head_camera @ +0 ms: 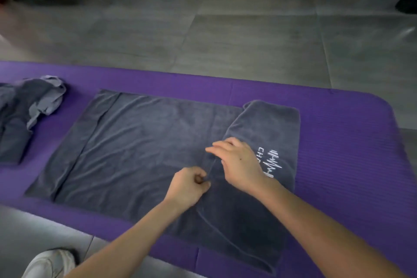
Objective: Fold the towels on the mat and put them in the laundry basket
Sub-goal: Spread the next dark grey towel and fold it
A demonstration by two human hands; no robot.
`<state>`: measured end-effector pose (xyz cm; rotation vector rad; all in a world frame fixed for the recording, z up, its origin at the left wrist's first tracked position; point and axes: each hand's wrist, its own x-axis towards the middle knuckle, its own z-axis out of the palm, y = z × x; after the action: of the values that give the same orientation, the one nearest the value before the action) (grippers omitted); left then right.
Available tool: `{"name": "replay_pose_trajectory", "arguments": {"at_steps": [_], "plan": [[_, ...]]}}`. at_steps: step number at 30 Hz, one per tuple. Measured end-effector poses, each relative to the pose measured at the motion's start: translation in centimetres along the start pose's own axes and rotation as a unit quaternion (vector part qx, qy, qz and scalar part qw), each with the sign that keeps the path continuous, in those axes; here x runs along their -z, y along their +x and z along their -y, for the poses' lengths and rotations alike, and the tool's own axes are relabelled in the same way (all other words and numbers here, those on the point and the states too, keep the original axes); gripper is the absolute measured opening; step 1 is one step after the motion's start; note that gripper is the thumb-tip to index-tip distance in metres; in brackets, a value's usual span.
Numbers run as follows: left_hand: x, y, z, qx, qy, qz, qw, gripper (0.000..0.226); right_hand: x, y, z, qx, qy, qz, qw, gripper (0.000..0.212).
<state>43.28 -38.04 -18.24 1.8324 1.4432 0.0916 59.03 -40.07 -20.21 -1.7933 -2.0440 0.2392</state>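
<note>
A large dark grey towel (140,142) lies spread on the purple mat (338,142). Its right end is folded over to the left, showing white printed lettering. My left hand (188,185) pinches the edge of that folded flap with curled fingers. My right hand (239,162) rests on the flap just beyond, fingers stretched out flat toward the left. A crumpled grey towel (29,106) lies on the mat at the far left. No laundry basket is in view.
Grey tiled floor (225,29) stretches beyond the mat. Dark objects sit at the top left and top right corners. A white shoe (49,264) shows at the bottom left, on the floor before the mat's near edge.
</note>
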Motion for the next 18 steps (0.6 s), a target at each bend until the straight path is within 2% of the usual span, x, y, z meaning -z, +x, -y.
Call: {"name": "replay_pose_trajectory", "arguments": {"at_steps": [2,4,5,7,10,14,18], "plan": [[0.2,-0.5,0.1,-0.05,0.023,-0.008,0.998,0.024,-0.2,2.4,-0.4,0.093,-0.028,0.129,0.987,0.054],[1.1,-0.5,0.8,-0.051,-0.006,-0.027,0.998,0.015,-0.3,4.0,-0.8,0.125,-0.092,0.225,0.962,0.039],[1.7,-0.5,1.4,-0.043,-0.03,-0.032,0.998,0.016,-0.3,4.5,-1.2,0.127,-0.121,0.246,0.953,0.034],[3.0,-0.7,2.7,-0.037,-0.05,-0.036,0.997,0.028,0.1,5.3,-2.3,0.114,-0.148,0.238,0.953,0.027],[5.0,-1.4,3.9,-0.045,-0.053,-0.023,0.997,0.031,1.6,6.4,-3.9,0.117,-0.189,0.188,0.957,0.012],[9.8,-0.7,5.6,-0.016,-0.063,-0.03,0.997,0.026,3.5,8.0,-6.2,0.125,-0.247,0.114,0.954,0.023],[16.2,-0.1,6.0,0.0,-0.014,-0.008,1.0,0.022,4.7,9.6,-6.7,0.069,-0.251,0.064,0.963,0.013]]}}
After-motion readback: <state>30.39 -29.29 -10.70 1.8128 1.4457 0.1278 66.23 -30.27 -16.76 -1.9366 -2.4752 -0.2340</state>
